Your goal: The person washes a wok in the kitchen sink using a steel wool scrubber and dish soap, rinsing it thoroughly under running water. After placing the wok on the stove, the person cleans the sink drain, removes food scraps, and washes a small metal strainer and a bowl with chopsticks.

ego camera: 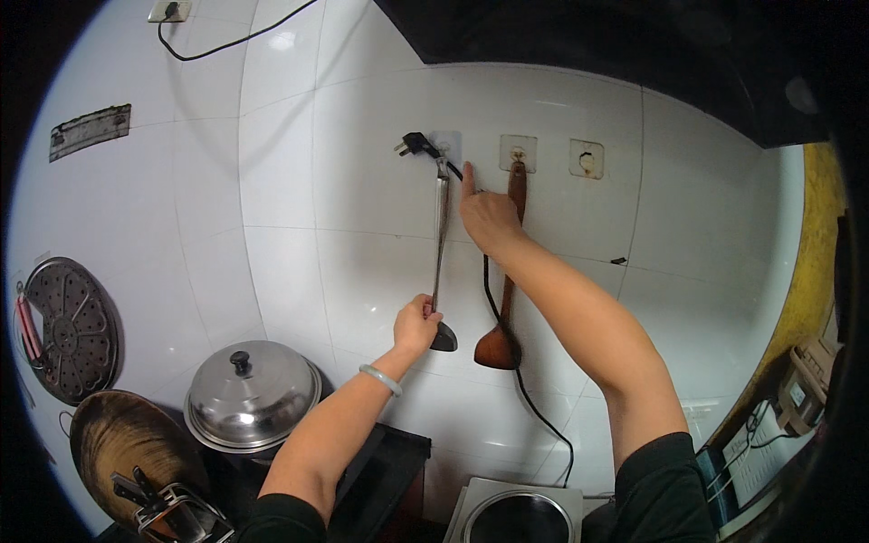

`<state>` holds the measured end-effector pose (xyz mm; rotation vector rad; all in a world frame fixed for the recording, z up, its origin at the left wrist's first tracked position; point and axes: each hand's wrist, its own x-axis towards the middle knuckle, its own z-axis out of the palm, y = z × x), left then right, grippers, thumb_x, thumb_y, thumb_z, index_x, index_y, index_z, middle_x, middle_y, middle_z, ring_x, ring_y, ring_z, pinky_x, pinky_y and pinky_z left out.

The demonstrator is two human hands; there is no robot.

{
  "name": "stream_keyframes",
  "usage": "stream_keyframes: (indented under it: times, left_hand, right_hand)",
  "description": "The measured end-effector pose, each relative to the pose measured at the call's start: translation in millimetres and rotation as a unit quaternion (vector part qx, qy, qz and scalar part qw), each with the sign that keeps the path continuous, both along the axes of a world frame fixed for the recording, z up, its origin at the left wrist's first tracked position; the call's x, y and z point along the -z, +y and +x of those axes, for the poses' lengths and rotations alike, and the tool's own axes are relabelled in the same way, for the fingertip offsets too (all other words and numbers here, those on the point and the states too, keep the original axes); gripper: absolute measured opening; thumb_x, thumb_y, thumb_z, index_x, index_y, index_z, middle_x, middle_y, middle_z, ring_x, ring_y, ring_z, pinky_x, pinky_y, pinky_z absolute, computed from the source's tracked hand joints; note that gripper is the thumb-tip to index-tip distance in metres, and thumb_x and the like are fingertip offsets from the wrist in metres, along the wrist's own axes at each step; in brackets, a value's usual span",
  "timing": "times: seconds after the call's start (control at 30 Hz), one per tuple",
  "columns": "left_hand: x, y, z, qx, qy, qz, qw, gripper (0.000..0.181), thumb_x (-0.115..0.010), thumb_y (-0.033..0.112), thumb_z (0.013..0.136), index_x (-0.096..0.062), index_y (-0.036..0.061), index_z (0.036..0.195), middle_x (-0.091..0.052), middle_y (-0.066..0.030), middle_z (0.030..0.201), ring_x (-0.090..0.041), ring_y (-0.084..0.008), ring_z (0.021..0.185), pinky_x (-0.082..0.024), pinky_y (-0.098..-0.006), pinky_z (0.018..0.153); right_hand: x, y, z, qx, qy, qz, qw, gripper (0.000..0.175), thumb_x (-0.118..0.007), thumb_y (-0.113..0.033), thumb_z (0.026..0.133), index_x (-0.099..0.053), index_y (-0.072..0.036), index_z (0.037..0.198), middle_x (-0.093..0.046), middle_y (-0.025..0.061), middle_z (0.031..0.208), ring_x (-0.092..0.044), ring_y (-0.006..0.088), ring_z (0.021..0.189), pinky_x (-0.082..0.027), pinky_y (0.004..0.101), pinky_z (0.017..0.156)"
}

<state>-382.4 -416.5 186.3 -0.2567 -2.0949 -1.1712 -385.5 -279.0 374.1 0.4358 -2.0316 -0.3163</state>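
Observation:
My left hand (415, 327) grips the lower shaft of a metal ladle (441, 231), just above its dark bowl. The ladle hangs upright against the tiled wall, its top at a clear adhesive hook (446, 144). A black power plug (415, 144) sticks out beside that hook, and its cord (490, 292) runs down the wall. My right hand (492, 216) is raised over the cord with the index finger pointing up. Its other fingers are curled out of sight, so a grip on the cord cannot be confirmed. Behind that hand, a wooden spatula (499, 347) hangs from another adhesive hook (518, 151).
Below stands an electric hot plate (519, 519). On the left are a lidded steel pot (252, 397), a wooden cutting board (129, 448), a knife rack (180, 516) and a hanging steamer plate (68, 332). A dark range hood (597, 54) overhangs the wall. A third hook pad (587, 159) is at right.

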Motion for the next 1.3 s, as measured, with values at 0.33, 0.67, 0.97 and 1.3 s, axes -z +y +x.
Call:
stream_keyframes:
  times: [0.33, 0.67, 0.97, 1.3]
  left_hand:
    - [21.4, -11.3, 35.2, -0.03, 0.034, -0.001, 0.999, 0.047, -0.071, 0.009, 0.069, -0.051, 0.0017, 0.112, -0.06, -0.0126, 0.094, -0.06, -0.023, 0.079, -0.048, -0.0321, 0.069]
    - [115.4, -60.0, 247.1, 0.067, -0.009, -0.066, 0.996, 0.045, -0.062, 0.013, 0.077, -0.048, 0.0024, 0.118, -0.051, -0.0141, 0.116, -0.049, -0.0305, 0.108, -0.039, -0.0374, 0.093]
    - [259.0, -107.3, 628.5, -0.235, -0.187, 0.296, 0.907, 0.025, -0.058, 0.002, 0.083, -0.055, 0.0027, 0.108, -0.058, -0.0046, 0.097, -0.055, -0.0109, 0.086, -0.046, -0.0243, 0.077]
    - [320.4, 23.1, 1082.7, -0.724, -0.061, 0.406, 0.555, 0.015, -0.059, 0.002, 0.083, -0.057, 0.0024, 0.098, -0.058, -0.0016, 0.088, -0.054, -0.0093, 0.077, -0.045, -0.0222, 0.068]
  right_hand:
    - [41.4, -2.3, 62.4, -0.143, -0.004, 0.002, 0.99, 0.065, -0.056, -0.023, 0.081, -0.026, 0.001, 0.134, -0.056, 0.018, 0.084, -0.059, 0.0303, 0.064, -0.049, 0.0397, 0.056]
    - [187.4, -21.5, 234.3, -0.507, -0.282, 0.147, 0.801, 0.052, -0.065, -0.023, 0.071, -0.05, -0.007, 0.119, -0.054, 0.0085, 0.09, -0.053, 0.0227, 0.079, -0.04, 0.0365, 0.069]
    - [253.9, -107.0, 403.9, -0.618, -0.391, 0.13, 0.669, 0.044, -0.06, -0.002, 0.072, -0.05, 0.002, 0.114, -0.053, 0.0161, 0.097, -0.051, 0.031, 0.089, -0.04, 0.0422, 0.077]
    - [333.5, -217.9, 698.3, -0.68, -0.646, 0.148, 0.315, 0.028, -0.056, -0.002, 0.079, -0.054, -0.002, 0.108, -0.053, 0.017, 0.102, -0.052, 0.0313, 0.096, -0.043, 0.0348, 0.083]
